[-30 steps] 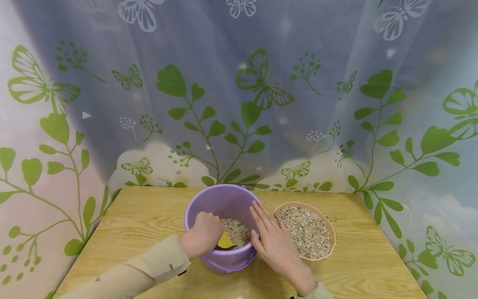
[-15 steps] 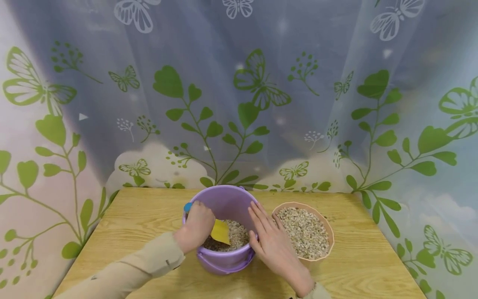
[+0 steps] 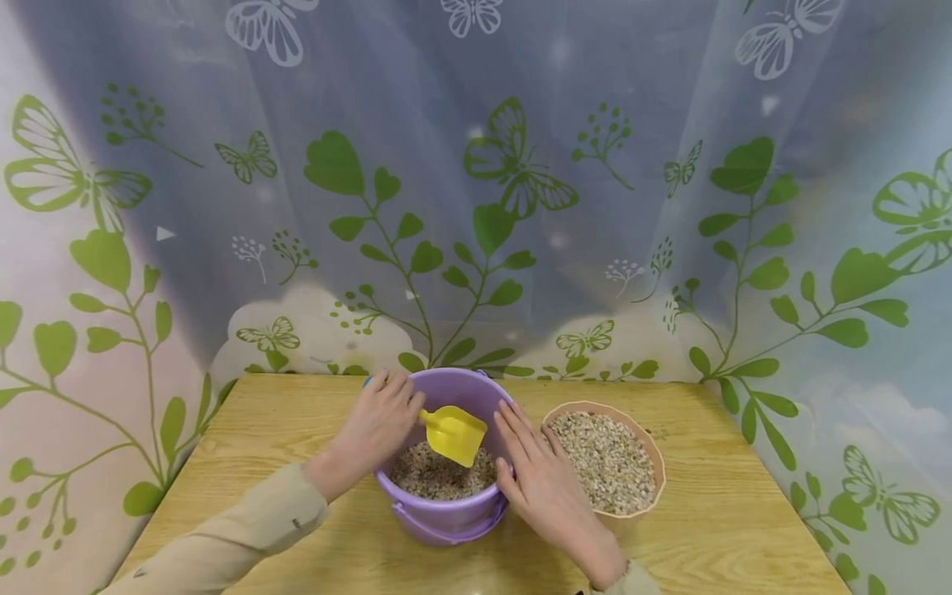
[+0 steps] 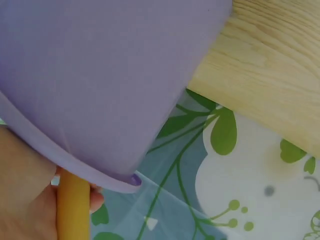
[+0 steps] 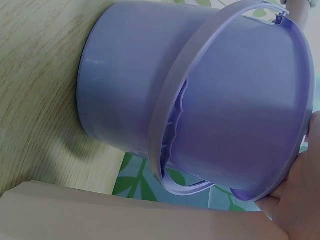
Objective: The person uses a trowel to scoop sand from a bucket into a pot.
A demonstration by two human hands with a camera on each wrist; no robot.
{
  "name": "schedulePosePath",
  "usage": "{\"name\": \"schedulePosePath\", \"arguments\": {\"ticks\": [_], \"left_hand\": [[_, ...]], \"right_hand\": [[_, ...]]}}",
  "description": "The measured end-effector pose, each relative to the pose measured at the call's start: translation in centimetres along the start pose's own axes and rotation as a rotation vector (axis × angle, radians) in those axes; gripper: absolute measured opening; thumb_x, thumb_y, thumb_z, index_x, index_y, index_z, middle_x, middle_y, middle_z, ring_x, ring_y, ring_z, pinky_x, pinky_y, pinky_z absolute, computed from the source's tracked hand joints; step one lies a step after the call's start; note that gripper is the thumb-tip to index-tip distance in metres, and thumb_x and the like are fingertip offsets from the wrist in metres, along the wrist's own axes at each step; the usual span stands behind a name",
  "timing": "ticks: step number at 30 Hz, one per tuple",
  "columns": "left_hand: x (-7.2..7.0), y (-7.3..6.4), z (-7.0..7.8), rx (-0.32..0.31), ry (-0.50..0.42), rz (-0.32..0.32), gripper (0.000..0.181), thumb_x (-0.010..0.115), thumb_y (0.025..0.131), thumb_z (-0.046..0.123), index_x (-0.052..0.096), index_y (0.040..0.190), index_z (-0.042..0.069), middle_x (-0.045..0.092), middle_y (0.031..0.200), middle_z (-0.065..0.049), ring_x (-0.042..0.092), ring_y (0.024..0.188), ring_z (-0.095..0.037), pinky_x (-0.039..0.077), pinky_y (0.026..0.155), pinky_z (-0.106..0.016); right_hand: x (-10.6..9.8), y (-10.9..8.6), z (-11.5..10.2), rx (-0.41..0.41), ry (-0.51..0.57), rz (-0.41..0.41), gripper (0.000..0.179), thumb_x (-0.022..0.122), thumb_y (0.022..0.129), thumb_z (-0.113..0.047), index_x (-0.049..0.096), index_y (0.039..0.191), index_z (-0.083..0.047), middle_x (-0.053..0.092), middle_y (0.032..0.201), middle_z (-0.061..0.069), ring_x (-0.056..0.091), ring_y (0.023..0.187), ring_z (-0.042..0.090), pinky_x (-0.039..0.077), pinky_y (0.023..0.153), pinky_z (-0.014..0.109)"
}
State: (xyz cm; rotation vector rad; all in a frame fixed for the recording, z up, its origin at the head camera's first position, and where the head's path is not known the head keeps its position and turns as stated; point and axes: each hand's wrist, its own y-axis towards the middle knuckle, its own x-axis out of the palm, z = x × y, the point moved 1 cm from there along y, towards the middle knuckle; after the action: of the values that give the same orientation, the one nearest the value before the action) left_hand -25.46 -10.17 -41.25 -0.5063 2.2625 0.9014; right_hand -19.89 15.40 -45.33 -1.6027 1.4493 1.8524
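Note:
A yellow toy shovel [image 3: 455,435] hangs tilted over the mouth of a purple bucket [image 3: 449,522], its blade apparently bare. My left hand [image 3: 378,417] grips the shovel's handle [image 4: 73,207] above the bucket's left rim; a bit of blue shows at the handle's far end. Small pale gravel [image 3: 439,475] covers the bottom inside the bucket. With fingers extended, my right hand [image 3: 546,487] rests against the bucket's right rim. In the right wrist view, the fingers [image 5: 295,185] touch that rim, and the bucket's carrying handle [image 5: 165,110] hangs down along its side.
Right of the bucket, close to my right hand, stands a peach scalloped bowl [image 3: 664,471] filled with gravel [image 3: 610,463]. Both rest on a wooden table [image 3: 297,421]. A curtain [image 3: 416,248] printed with leaves and butterflies hangs behind the table's back edge.
My left hand has lifted the shovel up out of the gravel, and its yellow blade now shows fully above the bucket. The right hand stays at the rim.

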Motion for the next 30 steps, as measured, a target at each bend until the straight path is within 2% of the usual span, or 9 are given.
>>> {"name": "schedulePosePath", "arguments": {"ticks": [4, 8, 15, 19, 23, 27, 30], "left_hand": [[-0.1, -0.1, -0.3, -0.019, 0.021, 0.055, 0.046, 0.059, 0.094, 0.051, 0.051, 0.077, 0.009, 0.061, 0.085, -0.008, 0.050, 0.083, -0.024, 0.038, 0.080, -0.037], [-0.3, 0.0, -0.2, -0.028, 0.035, 0.070, 0.050, 0.050, 0.098, 0.053, 0.052, 0.078, 0.008, 0.060, 0.085, -0.009, 0.050, 0.082, -0.024, 0.038, 0.079, -0.036], [-0.4, 0.2, -0.2, -0.053, 0.012, 0.070, 0.051, 0.058, 0.096, 0.053, 0.050, 0.076, 0.007, 0.057, 0.080, -0.008, 0.047, 0.076, -0.023, 0.037, 0.078, -0.035], [-0.6, 0.4, -0.4, -0.056, 0.023, 0.041, 0.052, 0.062, 0.095, 0.052, 0.050, 0.073, 0.007, 0.055, 0.076, -0.007, 0.045, 0.074, -0.022, 0.036, 0.077, -0.034], [-1.1, 1.0, -0.4, -0.049, 0.083, -0.048, 0.053, 0.065, 0.093, 0.053, 0.053, 0.072, 0.006, 0.056, 0.074, -0.006, 0.046, 0.074, -0.022, 0.036, 0.079, -0.034], [-1.5, 1.7, -0.1, -0.014, 0.196, -0.205, 0.052, 0.060, 0.095, 0.055, 0.062, 0.074, 0.008, 0.063, 0.075, -0.004, 0.052, 0.077, -0.021, 0.036, 0.082, -0.034], [-1.6, 2.1, 0.5, 0.030, 0.271, -0.326, 0.044, 0.057, 0.099, 0.047, 0.066, 0.072, 0.012, 0.062, 0.071, 0.001, 0.050, 0.074, -0.019, 0.034, 0.081, -0.035]], "right_hand": [[-0.2, 0.0, 0.0, 0.002, 0.006, -0.005, 0.055, 0.043, 0.105, -0.029, 0.037, 0.155, -0.005, 0.031, 0.164, 0.008, 0.029, 0.151, 0.024, 0.031, 0.113, 0.060], [-0.1, 0.0, 0.0, 0.003, 0.007, -0.004, 0.056, 0.043, 0.105, -0.029, 0.038, 0.155, -0.005, 0.031, 0.164, 0.008, 0.029, 0.151, 0.024, 0.032, 0.113, 0.060], [-0.2, 0.0, -0.1, 0.008, 0.020, -0.007, 0.055, 0.043, 0.105, -0.029, 0.037, 0.155, -0.006, 0.031, 0.164, 0.008, 0.029, 0.151, 0.024, 0.032, 0.113, 0.060], [-0.1, 0.0, -0.1, 0.001, 0.020, 0.001, 0.055, 0.044, 0.105, -0.028, 0.038, 0.155, -0.005, 0.031, 0.164, 0.009, 0.031, 0.150, 0.026, 0.032, 0.113, 0.060], [-0.1, 0.0, 0.0, -0.008, 0.016, 0.013, 0.055, 0.045, 0.105, -0.027, 0.039, 0.154, -0.004, 0.032, 0.163, 0.010, 0.032, 0.150, 0.027, 0.032, 0.112, 0.061], [0.0, 0.0, 0.0, -0.001, 0.014, 0.010, 0.055, 0.044, 0.104, -0.029, 0.039, 0.154, -0.003, 0.032, 0.163, 0.010, 0.030, 0.151, 0.025, 0.032, 0.113, 0.061], [0.0, 0.0, 0.0, 0.001, 0.018, 0.006, 0.056, 0.044, 0.104, -0.029, 0.039, 0.153, -0.003, 0.033, 0.163, 0.010, 0.031, 0.150, 0.026, 0.032, 0.112, 0.061]]}}
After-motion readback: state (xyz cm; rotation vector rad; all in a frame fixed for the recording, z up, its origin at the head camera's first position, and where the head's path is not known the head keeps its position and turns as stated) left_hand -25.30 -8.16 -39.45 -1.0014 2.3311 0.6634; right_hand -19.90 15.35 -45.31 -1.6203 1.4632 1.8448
